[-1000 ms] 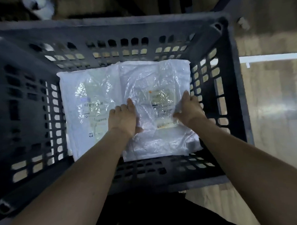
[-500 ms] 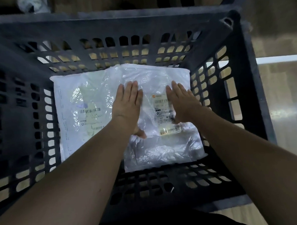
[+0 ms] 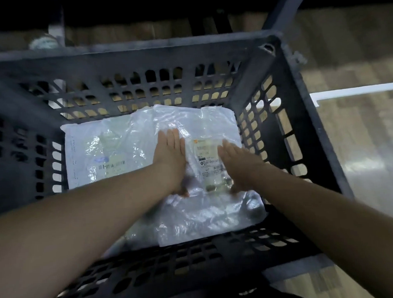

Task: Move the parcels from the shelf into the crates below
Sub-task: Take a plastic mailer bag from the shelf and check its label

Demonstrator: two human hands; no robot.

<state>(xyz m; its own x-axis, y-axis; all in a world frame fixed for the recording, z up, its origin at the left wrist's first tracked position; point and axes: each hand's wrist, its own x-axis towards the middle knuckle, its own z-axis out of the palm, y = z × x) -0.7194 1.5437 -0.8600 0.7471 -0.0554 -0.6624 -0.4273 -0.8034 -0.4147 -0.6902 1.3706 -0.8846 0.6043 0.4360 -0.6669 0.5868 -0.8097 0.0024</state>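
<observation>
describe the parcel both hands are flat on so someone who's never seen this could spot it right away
Look into the dark slotted crate; two white plastic parcels lie on its floor. The one meant is the right parcel, overlapping the left parcel. It is crinkly and see-through, its label has an orange mark on top, and the left hand and right hand lie on it beside that label.

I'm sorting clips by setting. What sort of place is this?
Probably a warehouse or parcel sorting room: a dark slotted plastic crate on a bare floor holds plastic mailer parcels with barcode shipping labels.
</observation>
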